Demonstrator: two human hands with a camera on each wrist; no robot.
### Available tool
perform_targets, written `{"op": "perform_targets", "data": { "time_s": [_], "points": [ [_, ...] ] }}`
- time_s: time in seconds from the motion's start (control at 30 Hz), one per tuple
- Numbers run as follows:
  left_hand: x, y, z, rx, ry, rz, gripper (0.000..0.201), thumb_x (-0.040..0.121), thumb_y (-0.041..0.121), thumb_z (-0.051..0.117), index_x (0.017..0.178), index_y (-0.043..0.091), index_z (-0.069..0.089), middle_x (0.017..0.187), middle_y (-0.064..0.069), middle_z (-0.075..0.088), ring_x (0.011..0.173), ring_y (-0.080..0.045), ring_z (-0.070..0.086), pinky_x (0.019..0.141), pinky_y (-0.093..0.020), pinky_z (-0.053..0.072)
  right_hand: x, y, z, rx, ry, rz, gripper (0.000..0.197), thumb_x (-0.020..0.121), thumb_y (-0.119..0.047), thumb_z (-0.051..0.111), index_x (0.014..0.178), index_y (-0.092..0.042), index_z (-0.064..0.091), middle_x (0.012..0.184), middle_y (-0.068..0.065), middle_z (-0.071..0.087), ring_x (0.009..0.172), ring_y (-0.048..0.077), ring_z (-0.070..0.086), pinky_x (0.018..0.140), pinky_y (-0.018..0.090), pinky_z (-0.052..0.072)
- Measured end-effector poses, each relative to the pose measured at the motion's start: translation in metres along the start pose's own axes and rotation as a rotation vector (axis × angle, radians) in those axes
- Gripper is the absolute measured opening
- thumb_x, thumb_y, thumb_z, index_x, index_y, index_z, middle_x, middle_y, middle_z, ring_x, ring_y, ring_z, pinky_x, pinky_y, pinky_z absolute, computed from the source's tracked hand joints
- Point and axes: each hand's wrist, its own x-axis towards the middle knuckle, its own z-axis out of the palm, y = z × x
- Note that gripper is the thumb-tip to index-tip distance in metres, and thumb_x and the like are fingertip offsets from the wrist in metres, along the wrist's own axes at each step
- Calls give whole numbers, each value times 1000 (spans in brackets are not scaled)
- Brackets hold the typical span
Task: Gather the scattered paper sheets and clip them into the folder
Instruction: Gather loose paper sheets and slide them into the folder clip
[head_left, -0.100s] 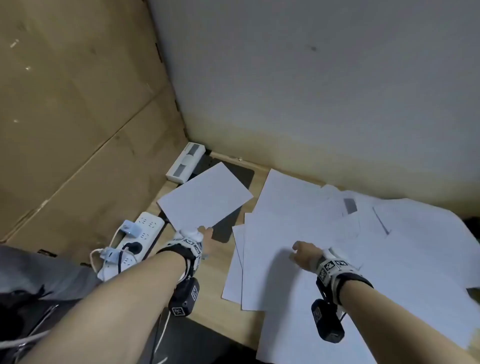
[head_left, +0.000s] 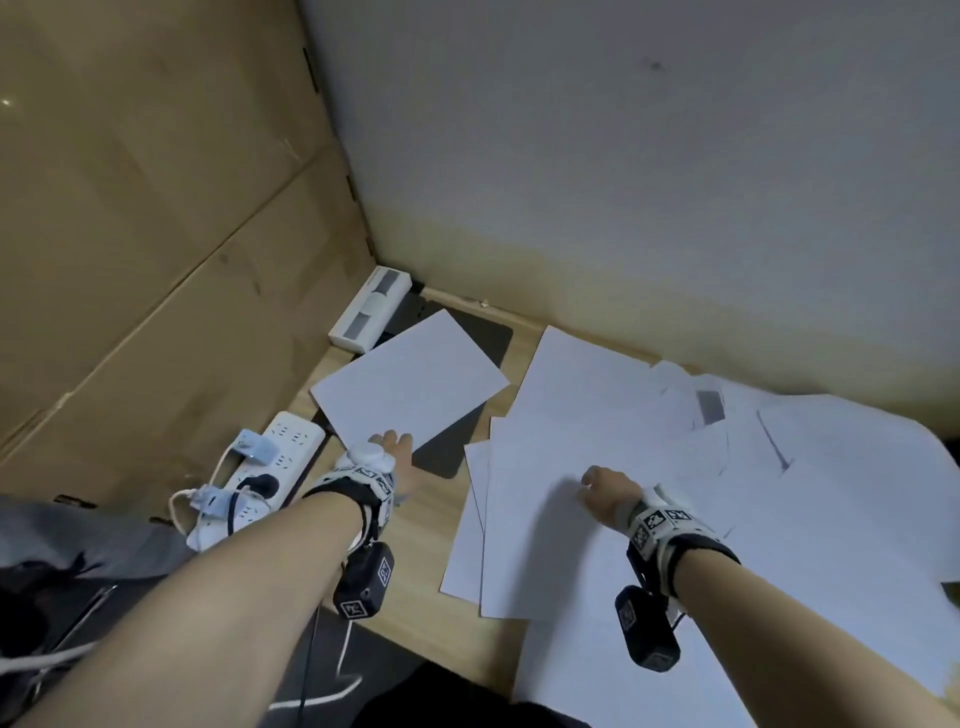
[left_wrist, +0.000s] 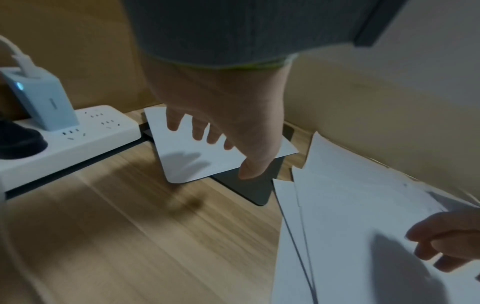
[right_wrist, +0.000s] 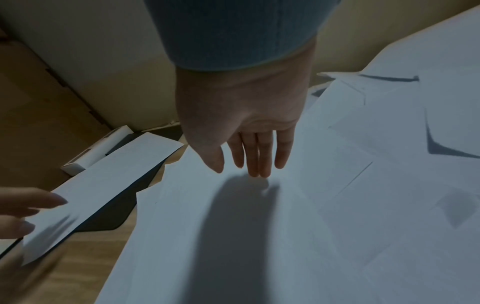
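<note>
A single white sheet (head_left: 410, 384) lies askew on the dark folder (head_left: 447, 449) at the table's back left. My left hand (head_left: 395, 447) reaches over the sheet's near corner. In the left wrist view its straight fingers (left_wrist: 197, 131) hover just above the sheet (left_wrist: 182, 160), and the thumb points down beside the edge over the folder (left_wrist: 249, 191). My right hand (head_left: 597, 483) is open, and its straight fingertips (right_wrist: 259, 170) touch the top of the scattered paper pile (right_wrist: 337, 205). That pile (head_left: 571, 415) covers the table's right half.
A white power strip (head_left: 270, 457) with plugs and cables lies left of the folder. A white box (head_left: 369, 306) sits in the back corner. Cardboard (head_left: 130, 260) stands on the left and a wall behind. Bare wooden table (head_left: 431, 561) shows between my arms.
</note>
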Motion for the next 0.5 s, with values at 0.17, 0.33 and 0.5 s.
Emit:
{"op": "perform_targets", "data": {
  "time_s": [0.17,0.33,0.5],
  "points": [
    [30,-28,20,176,26,-50,85,79,23,65,148,10,17,158,-18,8,146,-33,15,110,-44,32,21,-18,9,-52,-24,-10,32,90,-26,45,118,-15,54,126,10,55,114,29,55,93,32,41],
    [50,-37,39,293,98,-13,60,98,14,42,151,-4,19,155,-33,16,144,-43,24,110,-46,34,34,-26,13,-29,8,8,18,90,-18,45,107,-16,50,116,8,55,105,29,56,82,30,39],
    [54,-40,-7,481,-33,81,39,83,7,58,122,7,61,115,-13,66,98,-26,67,67,-30,49,34,-48,8,56,15,19,11,93,-21,41,94,-15,51,110,10,60,94,27,55,76,30,39]
  ]
}}
